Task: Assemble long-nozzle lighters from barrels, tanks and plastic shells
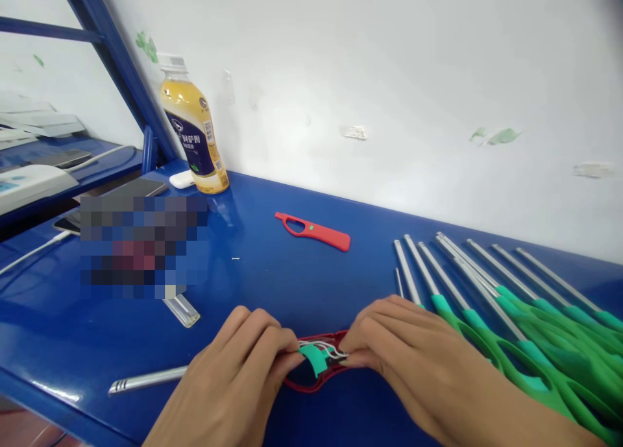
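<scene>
Both my hands meet at the near edge of a blue table [272, 272]. My left hand [233, 375] and my right hand [403, 356] pinch from each side a red lighter shell [316, 379] with a teal trigger piece [314, 358] and thin white wires in it. The fingers of both hands are closed on it. A metal tube [148, 379] lies on the table left of my left hand. Another red lighter shell half [314, 231] lies farther back in the middle.
Several green long-nosed lighters [516, 317] with metal tubes lie in a row at the right. A yellow drink bottle [195, 132] stands at the back left against the white wall. A clear plastic piece [181, 309] and a blurred patch [141, 246] lie at the left.
</scene>
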`<state>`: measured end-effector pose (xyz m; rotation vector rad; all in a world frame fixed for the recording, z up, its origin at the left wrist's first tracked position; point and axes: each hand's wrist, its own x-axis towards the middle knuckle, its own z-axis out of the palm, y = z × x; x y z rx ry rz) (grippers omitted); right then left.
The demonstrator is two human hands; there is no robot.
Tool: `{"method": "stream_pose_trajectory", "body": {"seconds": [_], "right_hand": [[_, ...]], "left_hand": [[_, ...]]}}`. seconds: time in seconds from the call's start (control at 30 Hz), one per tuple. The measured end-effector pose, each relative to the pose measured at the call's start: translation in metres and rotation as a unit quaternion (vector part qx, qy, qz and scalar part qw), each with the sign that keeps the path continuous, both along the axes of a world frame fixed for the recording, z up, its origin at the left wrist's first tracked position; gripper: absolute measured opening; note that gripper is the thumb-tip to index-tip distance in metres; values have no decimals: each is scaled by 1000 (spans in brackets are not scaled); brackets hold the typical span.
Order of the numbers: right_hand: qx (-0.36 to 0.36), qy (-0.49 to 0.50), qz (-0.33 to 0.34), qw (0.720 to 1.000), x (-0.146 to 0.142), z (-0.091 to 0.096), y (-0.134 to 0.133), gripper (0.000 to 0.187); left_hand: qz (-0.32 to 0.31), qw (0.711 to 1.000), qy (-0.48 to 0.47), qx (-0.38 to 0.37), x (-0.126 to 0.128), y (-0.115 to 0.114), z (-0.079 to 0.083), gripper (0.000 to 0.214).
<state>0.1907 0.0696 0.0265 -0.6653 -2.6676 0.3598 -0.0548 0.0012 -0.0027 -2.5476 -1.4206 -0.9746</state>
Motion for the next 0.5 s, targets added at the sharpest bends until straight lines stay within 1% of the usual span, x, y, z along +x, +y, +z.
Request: {"method": "stream_pose_trajectory", "body": {"seconds": [0.1, 0.23, 0.37, 0.5], "right_hand": [[-21, 15, -7, 1000, 1, 0, -1, 25], [-28, 33, -5, 999, 2, -1, -2, 25], [-76, 60, -15, 995, 0, 1, -4, 25], [-112, 113, -33, 987, -6, 8, -6, 23]], "left_hand": [[5, 1000, -9, -3, 0, -1, 1, 23], [-10, 1000, 21, 12, -1, -3, 2, 27], [-6, 1000, 25, 9, 1, -4, 4, 28], [-19, 1000, 18, 7, 3, -3, 5, 30]]}}
